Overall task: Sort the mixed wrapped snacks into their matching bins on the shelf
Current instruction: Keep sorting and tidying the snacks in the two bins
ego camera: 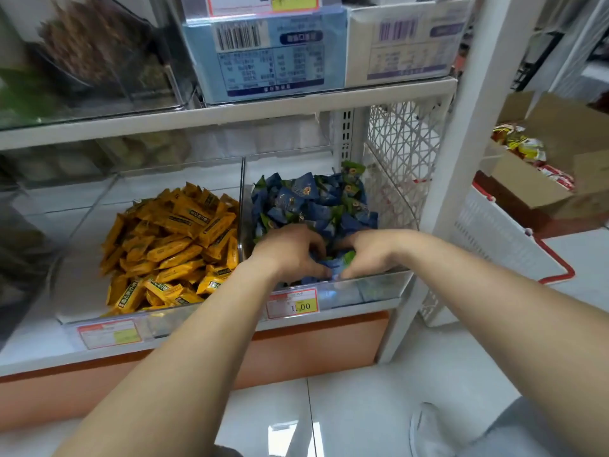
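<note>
A clear bin (389, 288) on the lower shelf holds a mixed heap of blue wrapped snacks (306, 196) and green wrapped snacks (351, 171). Both my hands are down in its front part. My left hand (290, 250) curls its fingers into blue packets. My right hand (370, 253) pinches a green packet (347, 258) beside it. The two hands nearly touch. To the left, a second clear bin (82, 311) holds a pile of yellow wrapped bars (174, 245).
A price tag (292, 303) hangs on the front of the blue-and-green bin. Above, a shelf carries a blue carton (263, 51) and a white carton (405, 41). A white mesh panel (402, 143) closes the shelf's right side. A white basket (504, 239) and cardboard box (534, 179) stand on the floor at right.
</note>
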{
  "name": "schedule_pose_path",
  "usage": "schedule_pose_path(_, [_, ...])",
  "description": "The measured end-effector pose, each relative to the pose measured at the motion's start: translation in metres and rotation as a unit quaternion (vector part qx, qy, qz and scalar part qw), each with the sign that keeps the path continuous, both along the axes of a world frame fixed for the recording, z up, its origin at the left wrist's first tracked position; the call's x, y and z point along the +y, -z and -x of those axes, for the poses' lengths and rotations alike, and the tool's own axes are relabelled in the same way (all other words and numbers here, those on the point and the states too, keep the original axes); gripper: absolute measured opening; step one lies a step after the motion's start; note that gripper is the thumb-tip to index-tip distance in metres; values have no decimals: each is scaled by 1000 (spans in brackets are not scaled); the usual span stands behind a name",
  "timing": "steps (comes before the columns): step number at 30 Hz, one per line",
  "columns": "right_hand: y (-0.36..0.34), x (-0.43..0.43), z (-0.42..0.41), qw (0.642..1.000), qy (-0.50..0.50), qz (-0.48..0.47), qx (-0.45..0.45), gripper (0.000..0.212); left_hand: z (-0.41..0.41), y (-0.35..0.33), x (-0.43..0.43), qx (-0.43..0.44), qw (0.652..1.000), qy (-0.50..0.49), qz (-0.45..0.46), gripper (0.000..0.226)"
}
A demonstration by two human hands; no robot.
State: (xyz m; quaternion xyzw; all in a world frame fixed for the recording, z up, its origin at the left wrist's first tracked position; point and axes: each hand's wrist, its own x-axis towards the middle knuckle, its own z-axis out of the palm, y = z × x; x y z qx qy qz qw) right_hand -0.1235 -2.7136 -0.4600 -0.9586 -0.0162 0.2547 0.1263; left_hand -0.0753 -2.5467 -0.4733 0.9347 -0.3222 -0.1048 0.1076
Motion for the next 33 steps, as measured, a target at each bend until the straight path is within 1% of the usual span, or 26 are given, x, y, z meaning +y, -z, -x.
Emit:
schedule_pose_path(2, [7,3,-1,1000,17,13,4,72,-3,0,2,19,999,-13,30,37])
schedule_pose_path(3, [10,3,-1,1000,29,-3,-3,65,-4,0,3,27,998,-22,45,38])
schedule_pose_path(5, [15,-2,-2,994,65,-80,-31,49,-6,2,3,30,996,-39,74,35])
schedule_pose_path(6, [15,-5,-3,988,92,-120,-43,47,-7,2,3,28,995,-48,89,32])
schedule_pose_path(7, [14,-6,-4,978,125,-157,-54,49,-8,2,4,26,992,-60,110,29])
schedule_pose_path(9, [9,-7,-10,943,205,-249,-80,54,-12,0,5,22,978,-99,182,27])
schedule_pose_path(12, [-2,-8,-23,861,275,-412,-116,38,-18,-6,4,8,938,-165,306,24])
schedule_pose_path(13, [-6,-8,-27,837,285,-450,-126,38,-18,-8,3,5,926,-178,334,20])
schedule_pose_path(14, [-10,-8,-30,824,288,-470,-133,41,-18,-10,2,2,916,-185,355,17])
schedule_pose_path(15, [-12,-8,-33,822,288,-472,-136,48,-19,-12,2,-2,911,-187,367,15])
schedule_pose_path(16, [-14,-8,-35,831,282,-459,-139,58,-19,-12,1,-8,909,-187,372,15])
schedule_pose_path(17, [-16,-8,-37,850,269,-429,-147,65,-20,-12,2,-11,910,-185,372,16])
schedule_pose_path(19, [-20,-10,-38,904,218,-318,-184,67,-21,-11,3,-7,914,-184,361,22])
schedule_pose_path(21, [-23,-11,-38,946,168,-183,-207,64,-21,-12,4,3,923,-178,340,30])
schedule_pose_path(23, [-24,-10,-33,966,125,-59,-218,57,-19,-13,6,-5,936,-158,314,37])
schedule_pose_path(24, [-25,-10,-30,965,112,-15,-235,50,-17,-14,6,-18,945,-141,295,40])
schedule_pose_path(25, [-27,-10,-26,957,105,8,-269,40,-15,-14,7,-37,956,-120,264,43])
schedule_pose_path(26, [-28,-9,-21,945,99,9,-311,31,-12,-15,8,-61,968,-98,221,44])
schedule_pose_path(27, [-28,-8,-18,934,89,-14,-347,24,-10,-15,9,-88,978,-78,172,44])
schedule_pose_path(28, [-27,-6,-14,930,72,-59,-357,19,-7,-17,9,-115,983,-62,126,42])
schedule_pose_path(29, [-25,-3,-11,935,51,-119,-330,17,-5,-19,10,-133,986,-47,89,40])
schedule_pose_path(30, [-21,0,-7,947,22,-172,-272,20,-4,-23,11,-140,988,-30,61,36])
schedule_pose_path(31, [-16,4,-4,959,-13,-197,-202,27,-4,-26,12,-140,989,-10,36,31])
schedule_pose_path(32, [-9,5,-4,970,-48,-189,-144,37,-4,-29,14,-142,990,12,8,25])
schedule_pose_path(33, [-2,4,-5,979,-76,-155,-109,48,-4,-32,17,-150,988,31,-18,22])
